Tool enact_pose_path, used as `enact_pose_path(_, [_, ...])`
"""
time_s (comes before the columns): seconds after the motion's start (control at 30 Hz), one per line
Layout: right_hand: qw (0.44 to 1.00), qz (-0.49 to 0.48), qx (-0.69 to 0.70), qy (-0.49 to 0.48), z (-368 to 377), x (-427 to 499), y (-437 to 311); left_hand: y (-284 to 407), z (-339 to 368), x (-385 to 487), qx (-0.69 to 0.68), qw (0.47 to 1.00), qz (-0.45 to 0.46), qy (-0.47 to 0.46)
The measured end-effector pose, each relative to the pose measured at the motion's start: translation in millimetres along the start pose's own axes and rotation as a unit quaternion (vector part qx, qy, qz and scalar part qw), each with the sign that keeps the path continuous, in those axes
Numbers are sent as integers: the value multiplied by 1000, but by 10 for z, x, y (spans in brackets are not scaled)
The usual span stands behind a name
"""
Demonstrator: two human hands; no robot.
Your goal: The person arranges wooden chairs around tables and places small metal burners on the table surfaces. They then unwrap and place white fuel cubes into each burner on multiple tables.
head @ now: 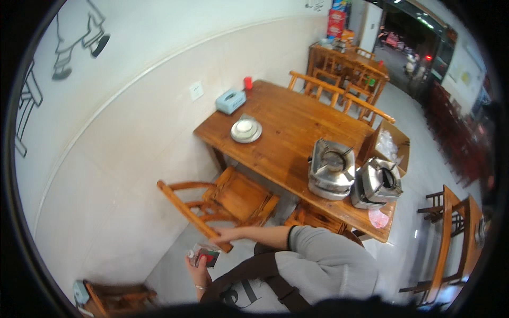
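Note:
My right hand point(224, 235) grips the top rail of a wooden chair point(238, 196) beside the long side of a wooden table point(274, 159). Below and to the left of it, my left hand point(197, 267) holds a small clear bottle point(204, 256) with a white cap and a dark and red label. On the tabletop lie stacked white dishes point(246, 129), a light blue tissue box point(231, 101) and a red cup point(248, 82). Metal portable gas stoves point(333, 167) are piled at the table's right end, with a pink paper piece point(378, 218) near the corner.
A cardboard box point(403, 147) with clear plastic stands by the stoves. Another wooden chair point(316, 216) is partly under the near side, and chairs point(338, 93) line the far side. The wall point(119, 171) runs along the left. More furniture point(445, 242) stands at right.

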State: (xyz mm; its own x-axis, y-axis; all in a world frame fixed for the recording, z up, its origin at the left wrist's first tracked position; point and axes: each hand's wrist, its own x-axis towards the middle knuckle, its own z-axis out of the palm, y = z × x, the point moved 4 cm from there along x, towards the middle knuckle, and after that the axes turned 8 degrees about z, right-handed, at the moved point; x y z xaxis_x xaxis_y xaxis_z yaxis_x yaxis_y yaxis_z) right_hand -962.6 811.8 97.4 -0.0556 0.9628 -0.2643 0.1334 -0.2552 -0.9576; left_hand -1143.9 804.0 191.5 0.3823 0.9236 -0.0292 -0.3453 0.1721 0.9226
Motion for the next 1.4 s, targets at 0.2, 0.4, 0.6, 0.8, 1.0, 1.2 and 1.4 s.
enact_pose_path(0.2, [982,65,-116,-131,-149,73,-163,398,576,696,-60,995,55,-54])
enact_pose_path(0.4, [954,112,-248,-127,-1021,-710,-382,466,635,1206,-64,994,23,-81])
enact_pose_path(0.6, [896,246,-369,-3,-1570,-1195,-324,224,338,1652,-41,995,-62,-73])
enact_pose_path(0.8, [886,325,-325,70,-1485,-1346,-665,224,47,2447,-9,996,-58,-73])
enact_pose_path(1.0, [888,33,-373,267,-1252,-488,-757,282,451,3097,-28,977,-81,-198])
enact_pose_path(1.2, [874,214,-326,289,-1127,-272,-685,127,551,3341,-1,952,-39,-304])
enact_pose_path(1.4, [721,184,-494,450,-1290,-356,-707,-61,454,3356,-19,962,-71,-263])
